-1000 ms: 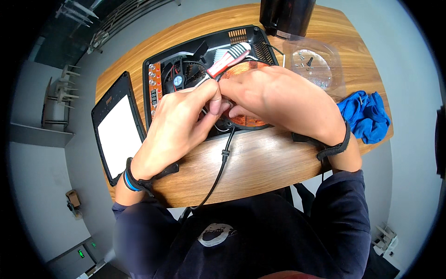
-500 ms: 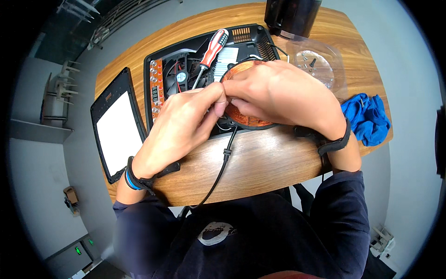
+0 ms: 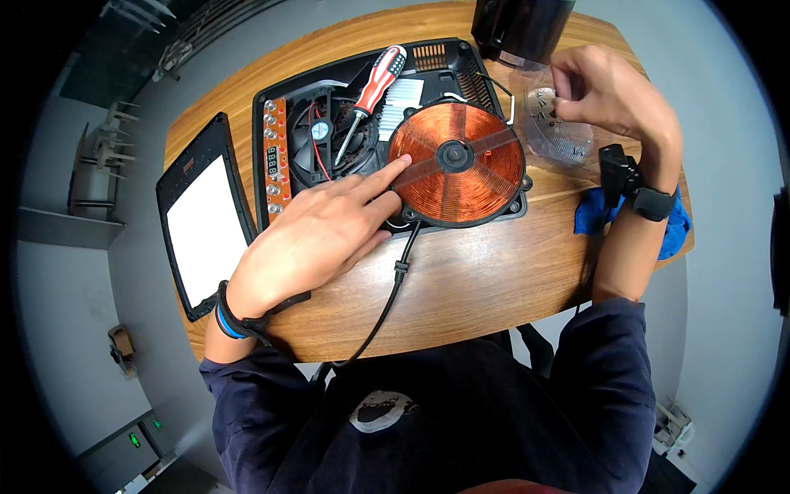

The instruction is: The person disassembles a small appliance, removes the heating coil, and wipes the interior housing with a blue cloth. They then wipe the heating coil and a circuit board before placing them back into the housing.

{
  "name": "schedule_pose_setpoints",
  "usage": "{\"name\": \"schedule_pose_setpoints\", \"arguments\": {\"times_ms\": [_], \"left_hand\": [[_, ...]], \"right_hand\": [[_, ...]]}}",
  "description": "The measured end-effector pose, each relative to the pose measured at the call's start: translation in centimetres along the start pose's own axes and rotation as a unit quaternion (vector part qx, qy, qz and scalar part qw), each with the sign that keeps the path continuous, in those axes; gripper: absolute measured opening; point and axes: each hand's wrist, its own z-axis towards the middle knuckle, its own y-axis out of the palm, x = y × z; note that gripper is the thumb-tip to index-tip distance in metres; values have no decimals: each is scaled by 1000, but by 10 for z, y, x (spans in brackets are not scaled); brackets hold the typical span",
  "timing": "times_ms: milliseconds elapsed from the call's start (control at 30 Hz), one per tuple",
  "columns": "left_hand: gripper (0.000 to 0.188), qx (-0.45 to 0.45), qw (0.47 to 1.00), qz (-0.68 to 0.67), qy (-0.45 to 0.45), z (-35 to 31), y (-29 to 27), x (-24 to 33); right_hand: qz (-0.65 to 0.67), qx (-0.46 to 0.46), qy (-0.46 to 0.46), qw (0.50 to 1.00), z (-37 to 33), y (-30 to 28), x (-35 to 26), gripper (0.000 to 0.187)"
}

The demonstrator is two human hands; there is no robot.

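A round copper coil (image 3: 485, 177) with a black hub lies on the right part of an opened induction cooker's black housing (image 3: 362, 62). My left hand (image 3: 317, 230) rests with stretched fingers against the coil's left edge, holding nothing. Over a clear plastic dish (image 3: 580, 156) with several small screws (image 3: 543, 104) in it, my right hand (image 3: 605, 90) has thumb and fingers pinched together; what is between them, if anything, is hidden. A red and white screwdriver (image 3: 383, 78) leans across the fan (image 3: 319, 132) and the white heat sink (image 3: 403, 103).
The cooker's glass top panel (image 3: 206, 226) lies face down at the left. A blue cloth (image 3: 676, 230) is under my right forearm. At the back stands a black container (image 3: 518, 29). A black power cord (image 3: 387, 309) runs off the table's front edge. An orange circuit board (image 3: 276, 156) lines the housing's left side.
My right hand has left the coil and moved right and away to above the dish. My left hand's fingers, pinched before, now stretch onto the coil's edge.
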Motion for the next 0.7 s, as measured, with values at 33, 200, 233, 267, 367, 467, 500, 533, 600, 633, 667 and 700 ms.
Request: {"name": "schedule_pose_setpoints", "arguments": {"times_ms": [33,200,233,267,367,467,500,533,600,633,667,700], "left_hand": [[29,-5,1000,2,-3,0,-1,1],[28,-21,1000,12,-3,2,-3,1],[28,-23,1000,11,-3,3,-3,2],[27,-25,1000,11,-4,2,-4,2],[26,-22,1000,11,-2,1,-4,1],[26,-23,1000,11,-1,1,-5,0],[26,-23,1000,11,-1,0,-5,0],[25,-23,1000,11,-2,0,-5,0],[25,-23,1000,10,-2,0,-5,0],[25,-24,1000,10,-3,0,-5,-1],[25,-24,1000,10,-5,-1,-5,-1],[26,-23,1000,9,-5,-1,-6,-1]], "right_hand": [[20,22,-16,999,-1,3,9,23],[61,50,-30,996,1,12,43,14],[72,53,-27,996,2,14,48,12],[66,33,-9,997,4,14,49,11],[47,-5,26,999,10,14,53,9],[34,-3,20,999,11,17,56,10],[37,-2,20,999,11,17,55,10],[39,-2,19,999,11,18,55,10],[47,2,22,999,12,19,53,11],[51,4,24,998,12,20,52,11],[52,4,27,998,12,20,51,11],[53,4,29,998,13,19,49,12]]}}
